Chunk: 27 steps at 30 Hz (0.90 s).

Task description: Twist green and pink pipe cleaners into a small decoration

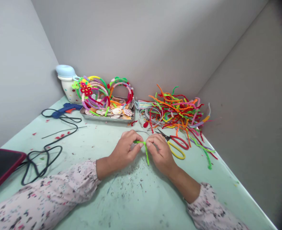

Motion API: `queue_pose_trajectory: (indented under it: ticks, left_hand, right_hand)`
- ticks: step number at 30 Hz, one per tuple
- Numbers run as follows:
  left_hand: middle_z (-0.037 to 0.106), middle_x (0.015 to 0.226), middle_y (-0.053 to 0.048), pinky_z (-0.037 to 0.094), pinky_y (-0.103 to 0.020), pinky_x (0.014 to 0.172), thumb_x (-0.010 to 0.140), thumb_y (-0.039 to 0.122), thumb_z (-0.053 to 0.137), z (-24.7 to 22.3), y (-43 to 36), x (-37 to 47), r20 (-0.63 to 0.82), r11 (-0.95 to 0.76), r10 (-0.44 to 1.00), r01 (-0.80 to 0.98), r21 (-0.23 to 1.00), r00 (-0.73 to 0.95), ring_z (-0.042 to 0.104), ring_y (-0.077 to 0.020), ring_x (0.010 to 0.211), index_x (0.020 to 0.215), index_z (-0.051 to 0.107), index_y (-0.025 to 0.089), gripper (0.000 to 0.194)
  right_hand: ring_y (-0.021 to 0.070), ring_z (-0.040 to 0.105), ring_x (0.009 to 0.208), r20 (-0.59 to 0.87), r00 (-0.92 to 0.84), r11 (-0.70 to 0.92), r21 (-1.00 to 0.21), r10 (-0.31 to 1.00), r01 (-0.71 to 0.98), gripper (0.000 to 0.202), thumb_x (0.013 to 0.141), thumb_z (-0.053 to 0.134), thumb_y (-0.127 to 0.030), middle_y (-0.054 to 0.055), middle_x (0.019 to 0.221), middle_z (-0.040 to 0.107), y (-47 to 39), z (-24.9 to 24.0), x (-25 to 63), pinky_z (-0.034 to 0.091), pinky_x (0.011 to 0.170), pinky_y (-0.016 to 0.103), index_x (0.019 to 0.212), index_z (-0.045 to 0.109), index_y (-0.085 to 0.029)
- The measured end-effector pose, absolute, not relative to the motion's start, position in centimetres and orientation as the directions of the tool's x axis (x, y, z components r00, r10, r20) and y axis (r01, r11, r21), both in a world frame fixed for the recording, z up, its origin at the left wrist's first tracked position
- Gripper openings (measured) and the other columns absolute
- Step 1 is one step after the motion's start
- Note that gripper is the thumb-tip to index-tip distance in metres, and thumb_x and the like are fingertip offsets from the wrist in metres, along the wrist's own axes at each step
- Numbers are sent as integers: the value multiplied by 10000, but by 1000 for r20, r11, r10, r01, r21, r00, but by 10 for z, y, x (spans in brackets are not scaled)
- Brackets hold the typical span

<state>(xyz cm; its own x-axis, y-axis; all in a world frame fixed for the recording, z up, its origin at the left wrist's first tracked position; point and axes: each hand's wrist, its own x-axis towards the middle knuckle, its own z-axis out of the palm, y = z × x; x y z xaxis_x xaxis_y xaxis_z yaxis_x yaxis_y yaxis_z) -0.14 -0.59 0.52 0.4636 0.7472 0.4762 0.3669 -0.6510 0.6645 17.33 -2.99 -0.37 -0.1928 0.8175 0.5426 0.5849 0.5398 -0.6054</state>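
A bright green pipe cleaner [147, 155] is pinched between my two hands above the middle of the table, one end hanging down. My left hand [125, 147] grips it between thumb and forefinger. My right hand [160, 152] is closed on it from the other side, the fingertips of both hands almost touching. Just behind the fingers curves a thin grey wire band [143, 131]; whether the hands also hold it I cannot tell. Close to my right hand lie scissors [179, 147] with one red and one yellow handle loop, blades pointing left.
At the back, a metal tray [107, 118] carries shells and wrapped colourful headbands [96, 92]. Right of it are bare wire hoops [150, 113] and a pipe cleaner heap [179, 108]. A lidded cup [69, 84], blue glue gun [65, 109], black cord [46, 150] and phone [3, 167] occupy the left.
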Motion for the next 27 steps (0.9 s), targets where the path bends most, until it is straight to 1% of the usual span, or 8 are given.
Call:
queue_pose_trajectory:
  ticks: [5, 13, 19, 23, 27]
  left_hand:
    - [580, 855, -33, 384, -344, 840, 885, 236, 477, 5, -6, -1, 477, -648, 750, 363, 670, 459, 525, -185, 869, 859, 556, 180, 101]
    - [582, 864, -32, 382, -343, 839, 880, 225, 485, 5, -6, -2, 476, -658, 740, 363, 660, 475, 523, -182, 872, 862, 558, 177, 88]
    - [586, 867, -32, 384, -344, 846, 880, 226, 480, 4, -6, -1, 469, -657, 740, 371, 656, 481, 525, -184, 878, 865, 557, 181, 90]
    - [598, 875, -36, 382, -349, 852, 884, 231, 470, 3, -5, -1, 457, -649, 748, 384, 657, 482, 532, -191, 887, 893, 578, 185, 117]
    - [608, 884, -30, 377, -350, 861, 882, 219, 480, 3, -4, -2, 461, -642, 755, 381, 666, 466, 538, -186, 888, 905, 601, 187, 128]
  right_hand:
    - [198, 503, 846, 548, -171, 528, -603, 819, 598, 158, 908, 449, -261, 26, 833, 575, -30, -4, 173, 381, 808, 374, 796, 553, -222]
    - [185, 499, 824, 516, -207, 537, -649, 831, 539, 204, 928, 402, -261, 21, 814, 551, -28, -6, 174, 384, 822, 372, 768, 519, -213]
    - [186, 503, 824, 505, -212, 533, -659, 836, 531, 216, 932, 397, -264, 22, 813, 555, -29, -5, 174, 396, 816, 370, 767, 528, -217]
    - [192, 513, 842, 530, -180, 531, -641, 829, 554, 165, 910, 451, -252, 21, 826, 572, -29, -5, 174, 402, 822, 375, 781, 549, -219]
    - [208, 517, 907, 564, -107, 520, -652, 819, 551, 104, 898, 472, -245, 40, 893, 573, -30, -5, 174, 413, 842, 382, 874, 571, -227]
